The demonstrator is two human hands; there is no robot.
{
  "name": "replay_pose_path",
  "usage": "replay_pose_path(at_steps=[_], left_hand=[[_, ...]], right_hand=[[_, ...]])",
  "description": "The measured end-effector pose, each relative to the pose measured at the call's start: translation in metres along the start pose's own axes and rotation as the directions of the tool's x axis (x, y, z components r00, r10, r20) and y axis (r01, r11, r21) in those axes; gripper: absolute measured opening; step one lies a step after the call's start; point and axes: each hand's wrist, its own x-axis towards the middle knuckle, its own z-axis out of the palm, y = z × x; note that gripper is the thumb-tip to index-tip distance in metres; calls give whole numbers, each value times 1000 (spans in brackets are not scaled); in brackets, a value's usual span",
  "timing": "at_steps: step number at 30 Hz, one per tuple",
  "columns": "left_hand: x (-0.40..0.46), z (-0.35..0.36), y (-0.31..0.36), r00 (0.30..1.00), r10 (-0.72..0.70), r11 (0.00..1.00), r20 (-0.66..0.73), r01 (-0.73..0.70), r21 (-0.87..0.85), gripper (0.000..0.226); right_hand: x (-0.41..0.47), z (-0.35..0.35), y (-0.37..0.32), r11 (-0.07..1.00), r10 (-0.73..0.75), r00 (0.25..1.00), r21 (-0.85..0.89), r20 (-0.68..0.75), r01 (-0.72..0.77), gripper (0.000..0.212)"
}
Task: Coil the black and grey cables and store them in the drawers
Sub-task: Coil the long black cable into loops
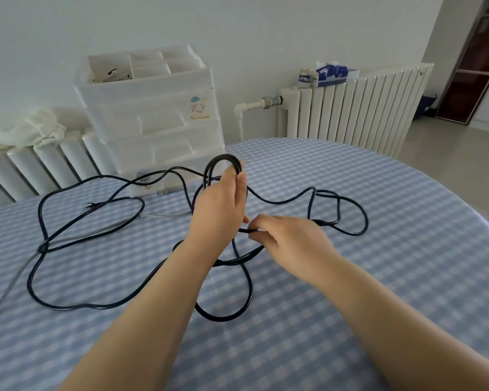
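A long black cable (68,306) sprawls in loose loops over the blue checked tablecloth (350,277). My left hand (220,210) is raised at the table's middle and grips a small coil of this cable, whose loop sticks up above the fingers. My right hand (288,238) is just to its right, low over the cloth, pinching a strand of the same cable. A thin grey cable (9,286) lies at the left, running under the black loops toward the table's left edge. The white plastic drawer unit (158,122) stands at the table's far side, its drawers closed.
The drawer unit's top tray (141,66) holds small items. White radiators (356,108) line the wall behind the table, one bearing a tissue box (333,74) and a jar (304,77), another a white cloth (31,128). A dark shelf (474,66) stands at far right.
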Motion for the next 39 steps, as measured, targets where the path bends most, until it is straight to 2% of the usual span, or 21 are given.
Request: replay_pose_path(at_steps=[5, 9, 14, 19, 24, 29, 32, 35, 39], left_hand=[[-2, 9, 4, 978, -2, 987, 208, -31, 156, 41], [-5, 11, 8, 963, -55, 994, 263, 29, 102, 46], [-8, 14, 10, 963, -56, 998, 265, 44, 49, 31], [-8, 16, 9, 958, -7, 994, 288, -26, 111, 27], [-10, 18, 7, 949, 43, 986, 313, -90, 138, 20], [-11, 16, 6, 952, 100, 984, 289, -137, 111, 26], [-9, 11, 6, 961, 125, 977, 247, -162, 138, 28], [-7, 7, 4, 971, 92, 980, 221, -128, 152, 36], [-6, 6, 0, 968, -37, 996, 247, 17, 83, 38]], right_hand=[[-1, -1, -4, 997, -63, 995, -57, -82, 59, 27], [-1, -5, -3, 999, -43, 987, -24, -154, 40, 26], [2, -2, 2, 998, -51, 972, -42, -229, 42, 37], [0, -7, 5, 999, 34, 980, -1, -198, -34, 36], [0, -4, 7, 993, 85, 987, 91, -134, -73, 30], [0, 4, 5, 963, 129, 981, 254, -146, -88, 24], [1, 3, 6, 936, 105, 985, 350, -137, -51, 21], [3, -5, 17, 979, 32, 986, 202, -162, 1, 28], [7, -7, 34, 991, -83, 978, 87, -190, 101, 33]])
